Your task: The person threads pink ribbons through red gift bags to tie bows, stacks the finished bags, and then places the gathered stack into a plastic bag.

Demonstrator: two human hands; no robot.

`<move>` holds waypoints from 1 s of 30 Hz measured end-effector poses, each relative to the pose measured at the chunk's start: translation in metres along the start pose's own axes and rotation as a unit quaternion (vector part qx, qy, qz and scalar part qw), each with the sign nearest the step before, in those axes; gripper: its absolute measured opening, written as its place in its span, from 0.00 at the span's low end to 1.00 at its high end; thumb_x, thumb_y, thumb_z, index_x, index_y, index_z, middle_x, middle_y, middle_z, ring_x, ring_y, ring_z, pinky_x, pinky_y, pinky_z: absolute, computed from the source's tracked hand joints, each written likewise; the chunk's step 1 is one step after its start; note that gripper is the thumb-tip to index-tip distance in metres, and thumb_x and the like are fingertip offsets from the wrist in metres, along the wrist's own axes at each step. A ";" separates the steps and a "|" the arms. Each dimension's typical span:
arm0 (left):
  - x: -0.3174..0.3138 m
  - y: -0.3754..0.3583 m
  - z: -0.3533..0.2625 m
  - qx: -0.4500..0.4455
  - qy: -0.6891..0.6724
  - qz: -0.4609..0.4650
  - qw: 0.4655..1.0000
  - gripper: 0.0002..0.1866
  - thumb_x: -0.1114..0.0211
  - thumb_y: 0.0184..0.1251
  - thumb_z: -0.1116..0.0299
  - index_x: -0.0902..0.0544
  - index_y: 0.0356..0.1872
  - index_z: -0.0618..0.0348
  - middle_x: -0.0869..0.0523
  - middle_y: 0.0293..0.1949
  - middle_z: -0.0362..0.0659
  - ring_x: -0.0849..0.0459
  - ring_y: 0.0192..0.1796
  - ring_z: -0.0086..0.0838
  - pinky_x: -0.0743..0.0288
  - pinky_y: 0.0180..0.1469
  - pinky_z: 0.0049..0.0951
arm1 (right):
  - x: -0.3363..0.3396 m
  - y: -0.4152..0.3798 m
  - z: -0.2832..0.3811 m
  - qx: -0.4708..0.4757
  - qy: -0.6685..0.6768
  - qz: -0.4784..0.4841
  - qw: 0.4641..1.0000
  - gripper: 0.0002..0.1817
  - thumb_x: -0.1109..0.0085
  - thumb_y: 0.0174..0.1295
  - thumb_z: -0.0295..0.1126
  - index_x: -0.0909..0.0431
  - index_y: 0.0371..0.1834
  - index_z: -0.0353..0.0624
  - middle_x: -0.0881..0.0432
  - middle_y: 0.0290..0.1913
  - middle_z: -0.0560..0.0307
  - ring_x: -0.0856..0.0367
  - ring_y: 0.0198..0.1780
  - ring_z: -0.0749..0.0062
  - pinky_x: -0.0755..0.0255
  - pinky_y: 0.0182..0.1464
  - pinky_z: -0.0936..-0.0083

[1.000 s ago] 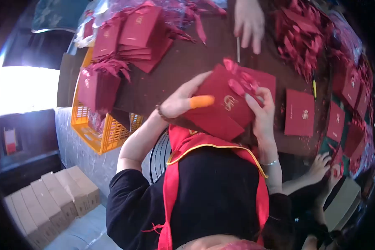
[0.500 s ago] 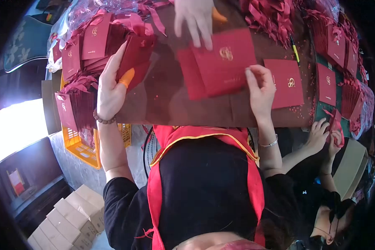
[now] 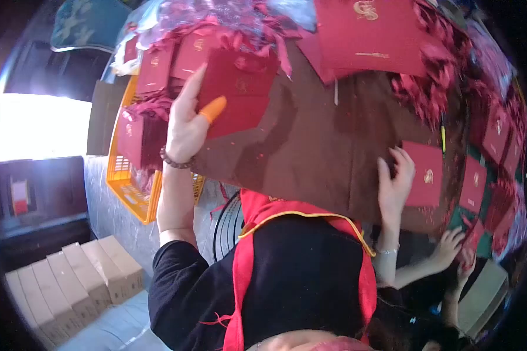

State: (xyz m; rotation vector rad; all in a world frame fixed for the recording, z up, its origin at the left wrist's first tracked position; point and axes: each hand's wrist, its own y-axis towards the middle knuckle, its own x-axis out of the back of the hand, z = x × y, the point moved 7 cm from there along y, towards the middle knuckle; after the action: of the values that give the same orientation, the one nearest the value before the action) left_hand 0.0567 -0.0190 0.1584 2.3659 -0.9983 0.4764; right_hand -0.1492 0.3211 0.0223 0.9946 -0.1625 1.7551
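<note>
My left hand (image 3: 187,126), with an orange finger cover on the thumb and a beaded bracelet at the wrist, grips a flat dark red gift bag (image 3: 240,93) by its left edge. The bag is tilted above the table and carries a faint logo. My right hand (image 3: 396,178) holds nothing; its fingers are loosely bent and apart. Just right of it lies another flat red gift bag (image 3: 424,172) with a gold logo. At the far side, large red gift bags (image 3: 369,44) overlap above the table; what supports them is out of view.
Stacked red bags with ribbons fill a yellow crate (image 3: 132,202) at the left. Ribbon bundles (image 3: 430,93) and a yellow pen (image 3: 443,139) lie at the right of the brown table (image 3: 310,146). A co-worker's hands (image 3: 448,248) hold a red piece nearby. Cardboard boxes (image 3: 76,275) stand lower left.
The overlapping red bags moved from mid-table to the far side, away from my right hand. The hand across the table has left view. My left hand keeps its bag; the whole view has shifted.
</note>
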 end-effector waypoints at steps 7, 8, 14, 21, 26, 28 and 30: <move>0.050 0.069 -0.022 -0.142 0.289 -0.105 0.941 0.28 0.45 0.58 0.81 0.32 0.63 0.55 0.24 0.56 0.50 0.25 0.59 0.38 0.34 0.60 0.31 | 0.046 0.016 -0.065 -0.087 0.099 -0.087 0.987 0.12 0.42 0.61 0.28 0.24 0.47 0.39 0.25 0.51 0.55 0.26 0.52 0.70 0.31 0.52 0.75; 0.046 0.082 0.012 -0.132 0.322 -0.079 0.934 0.27 0.45 0.59 0.77 0.32 0.63 0.54 0.26 0.59 0.50 0.27 0.61 0.39 0.35 0.62 0.34 | 0.053 0.019 -0.058 -0.101 0.064 -0.090 0.989 0.12 0.42 0.62 0.28 0.24 0.47 0.38 0.25 0.50 0.56 0.26 0.52 0.71 0.30 0.53 0.76; -0.006 0.127 0.131 -0.122 0.472 0.001 0.873 0.25 0.47 0.65 0.61 0.33 0.63 0.52 0.23 0.54 0.55 0.25 0.55 0.50 0.32 0.55 0.45 | 0.083 0.001 -0.095 -0.185 0.135 -0.134 0.964 0.11 0.42 0.61 0.27 0.24 0.46 0.37 0.23 0.45 0.54 0.23 0.47 0.73 0.27 0.47 0.79; -0.010 0.128 0.113 -0.086 0.506 -0.032 0.857 0.31 0.45 0.54 0.70 0.34 0.64 0.51 0.25 0.56 0.51 0.25 0.54 0.49 0.32 0.57 0.44 | 0.093 0.000 -0.122 -0.164 -0.083 -0.090 0.979 0.16 0.40 0.57 0.35 0.24 0.48 0.41 0.24 0.50 0.47 0.25 0.50 0.56 0.31 0.52 0.66; -0.078 0.082 0.041 -0.099 0.190 0.019 0.977 0.16 0.38 0.62 0.72 0.22 0.51 0.63 0.18 0.47 0.48 0.21 0.52 0.34 0.30 0.55 0.30 | 0.070 0.009 -0.111 -0.207 -0.139 -0.027 0.968 0.24 0.39 0.56 0.41 0.27 0.53 0.42 0.24 0.51 0.45 0.25 0.52 0.52 0.31 0.53 0.64; -0.130 0.052 0.024 -0.084 0.106 0.126 0.983 0.15 0.38 0.60 0.75 0.21 0.49 0.63 0.18 0.46 0.48 0.19 0.47 0.31 0.26 0.50 0.28 | 0.050 0.013 -0.088 -0.156 -0.081 -0.014 0.984 0.25 0.38 0.55 0.40 0.28 0.55 0.42 0.23 0.48 0.46 0.24 0.50 0.54 0.31 0.53 0.66; -0.184 0.020 0.021 -0.042 0.026 0.232 0.972 0.16 0.37 0.59 0.73 0.22 0.50 0.62 0.17 0.44 0.47 0.17 0.44 0.30 0.25 0.47 0.27 | 0.027 0.014 -0.067 -0.176 -0.046 0.045 0.982 0.24 0.38 0.55 0.38 0.27 0.54 0.41 0.23 0.47 0.46 0.24 0.50 0.54 0.31 0.53 0.67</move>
State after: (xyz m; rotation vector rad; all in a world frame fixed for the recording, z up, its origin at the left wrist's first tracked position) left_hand -0.0785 0.0586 0.0560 2.0271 -1.5210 0.6469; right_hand -0.1998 0.3705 0.0026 0.8191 -0.5653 1.6867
